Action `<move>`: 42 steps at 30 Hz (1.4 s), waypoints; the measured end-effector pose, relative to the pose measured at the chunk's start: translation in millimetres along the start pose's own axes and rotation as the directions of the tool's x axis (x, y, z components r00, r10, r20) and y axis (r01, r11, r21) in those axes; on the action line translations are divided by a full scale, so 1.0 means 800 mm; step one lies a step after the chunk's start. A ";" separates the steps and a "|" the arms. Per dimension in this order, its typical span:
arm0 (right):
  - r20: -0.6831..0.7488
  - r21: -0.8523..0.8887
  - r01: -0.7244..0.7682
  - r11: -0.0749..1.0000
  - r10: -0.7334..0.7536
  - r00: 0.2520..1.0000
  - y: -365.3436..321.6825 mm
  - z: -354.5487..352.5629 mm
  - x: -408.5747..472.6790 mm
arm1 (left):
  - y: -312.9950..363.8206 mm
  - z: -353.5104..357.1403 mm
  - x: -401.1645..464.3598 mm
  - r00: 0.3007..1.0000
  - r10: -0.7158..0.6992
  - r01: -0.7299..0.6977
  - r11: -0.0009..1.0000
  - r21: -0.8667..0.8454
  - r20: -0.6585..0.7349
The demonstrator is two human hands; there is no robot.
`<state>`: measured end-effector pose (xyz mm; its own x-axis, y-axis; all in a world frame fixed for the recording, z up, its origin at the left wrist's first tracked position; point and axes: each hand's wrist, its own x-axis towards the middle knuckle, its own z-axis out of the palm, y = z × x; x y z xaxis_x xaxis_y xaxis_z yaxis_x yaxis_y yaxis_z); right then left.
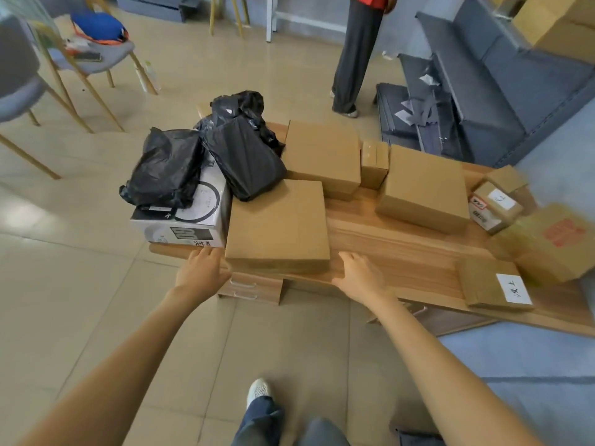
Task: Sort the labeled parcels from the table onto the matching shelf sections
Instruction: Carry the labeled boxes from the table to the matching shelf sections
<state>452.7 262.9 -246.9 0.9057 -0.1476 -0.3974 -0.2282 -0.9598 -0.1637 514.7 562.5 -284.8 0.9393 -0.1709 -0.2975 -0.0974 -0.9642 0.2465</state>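
Wooden table (402, 252): our left hand (201, 272) and right hand (362, 275), fingers relaxed and holding nothing, flank the closed cardboard box (278, 225).

We reach both bare arms forward from the near edge of the scene, stretched long and nearly straight. Our left hand (202, 271) lies palm down, fingers straight and close together, pointing to the far side. Our right hand (360, 274) is spread the same way, palm down with fingers loosely extended and thumb set apart. Neither hand holds anything. The two hands sit level, well apart.
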 end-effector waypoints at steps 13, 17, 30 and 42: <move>0.127 0.602 -0.180 0.778 0.129 0.983 -0.002 0.052 0.105 | 0.003 0.045 0.066 0.975 -0.134 0.212 0.786 -0.581 0.175; 0.094 0.661 -0.142 0.737 0.107 0.990 -0.002 0.059 0.103 | -0.001 0.054 0.064 0.980 -0.136 0.198 0.740 -0.643 0.145; 0.022 0.885 -0.020 0.466 0.001 1.000 0.017 0.012 0.049 | 0.013 -0.019 0.021 0.998 -0.043 0.009 0.841 -0.541 -0.050; -0.207 0.864 0.183 0.469 -0.001 0.978 0.016 -0.056 0.034 | 0.063 -0.108 0.041 0.980 -0.075 -0.023 0.878 -0.479 -0.184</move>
<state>490.5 235.9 -219.6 0.9602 -0.1934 -0.2016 -0.2497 -0.2702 -0.9298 569.1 526.2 -202.3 0.9884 -0.0577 -0.1404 0.0509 -0.7454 0.6647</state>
